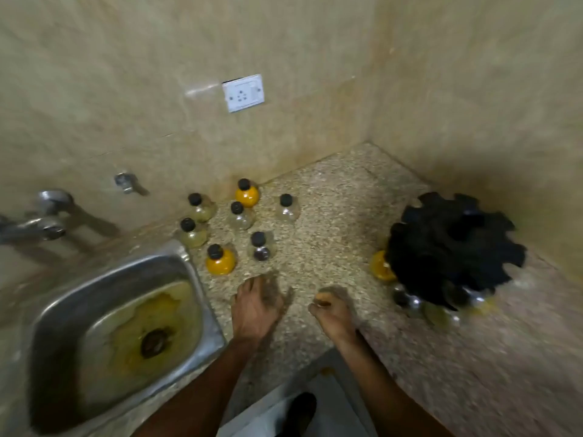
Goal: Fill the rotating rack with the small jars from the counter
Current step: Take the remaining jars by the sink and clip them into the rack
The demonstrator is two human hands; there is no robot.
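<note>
Several small jars with black caps stand on the speckled counter near the back wall: a yellow-filled jar (220,260) nearest my left hand, a dark-filled jar (260,247), a clear jar (287,209) and another yellow jar (246,193) at the wall. The black rotating rack (451,247) stands at the right with several jars hanging low around it, one yellow (380,266). My left hand (257,305) hovers blurred over the counter, fingers apart, just in front of the jars. My right hand (331,312) is loosely curled, with nothing visible in it.
A steel sink (47,313) with a yellow stain around the drain lies at the left, taps (47,228) above it. A white wall socket (243,93) is on the back wall. The counter's front edge runs below my forearms, with the floor and a shoe (299,411) beneath.
</note>
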